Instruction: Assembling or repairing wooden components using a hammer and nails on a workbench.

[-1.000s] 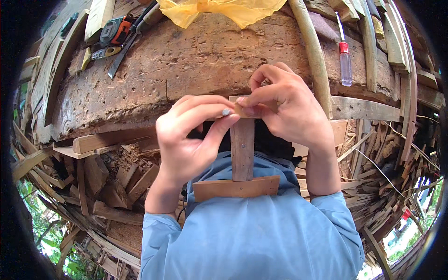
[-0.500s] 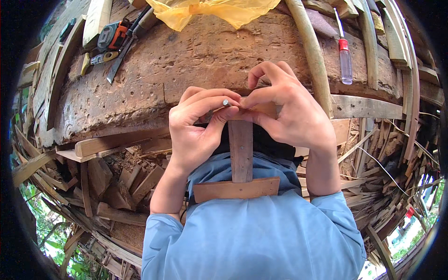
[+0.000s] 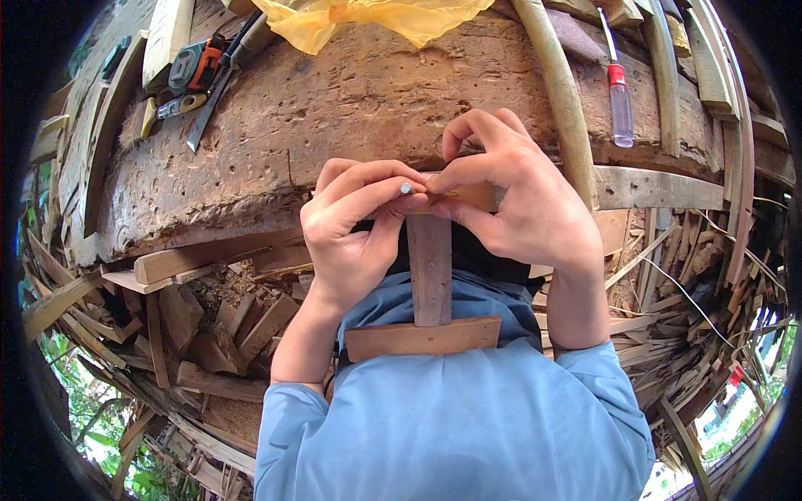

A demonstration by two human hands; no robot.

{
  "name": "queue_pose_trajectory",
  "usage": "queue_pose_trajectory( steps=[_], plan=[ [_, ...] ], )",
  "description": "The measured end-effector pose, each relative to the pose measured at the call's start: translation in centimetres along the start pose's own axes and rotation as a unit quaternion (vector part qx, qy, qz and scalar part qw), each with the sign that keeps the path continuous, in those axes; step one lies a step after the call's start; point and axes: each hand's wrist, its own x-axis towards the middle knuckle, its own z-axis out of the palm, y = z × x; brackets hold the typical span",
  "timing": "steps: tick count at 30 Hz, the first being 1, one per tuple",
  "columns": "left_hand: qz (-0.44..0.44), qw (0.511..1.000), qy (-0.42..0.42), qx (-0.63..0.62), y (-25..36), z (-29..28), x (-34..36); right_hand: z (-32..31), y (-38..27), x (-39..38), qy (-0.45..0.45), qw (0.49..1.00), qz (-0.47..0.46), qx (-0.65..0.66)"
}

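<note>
My left hand is closed in a pinch, with the round, shiny head of a nail showing between its fingers. My right hand is pinched against the left fingertips; whatever is between its thumb and forefinger is too small to make out. Both hands are over the far end of a wooden frame piece, whose upper crossbar is partly hidden by my fingers. From there a dark upright slat runs toward me, joined to a lighter crosspiece against my blue shirt.
Beyond my hands lies a thick, worn timber bench. At its left are a tape measure and a flat blade; at its right, a screwdriver and a pole. A yellow plastic bag lies at the far edge. Wood scraps crowd both sides.
The nail in my left hand has dipped slightly, and the left fingers have shifted a little with it. My right hand keeps its pinch nearly in place. The view has moved very slightly.
</note>
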Motion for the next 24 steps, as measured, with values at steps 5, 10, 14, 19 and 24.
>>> queue_pose_trajectory(
  steps=[5, 10, 14, 19, 24],
  plan=[
    [0.021, 0.999, 0.016, 0.021, 0.0, 0.3, -0.1, 0.1, 0.2, 0.0, 0.005, 1.000, 0.000, 0.002],
    [0.086, 0.993, 0.039, 0.074, 0.0, 0.6, -0.1, -0.1, 0.0, 0.1, -0.004, 1.000, 0.001, -0.002],
    [0.120, 0.984, 0.044, 0.122, 0.2, 0.8, -0.4, 0.0, 0.0, 0.0, 0.003, 1.000, -0.005, -0.001],
    [0.143, 0.979, 0.047, 0.137, 0.6, 0.9, -0.3, 0.0, -0.4, -0.3, 0.006, 1.000, 0.001, 0.009],
    [0.140, 0.977, 0.040, 0.155, 1.1, 0.8, -0.2, 0.4, -0.5, -0.5, 0.015, 1.000, -0.002, 0.013]
  ],
)
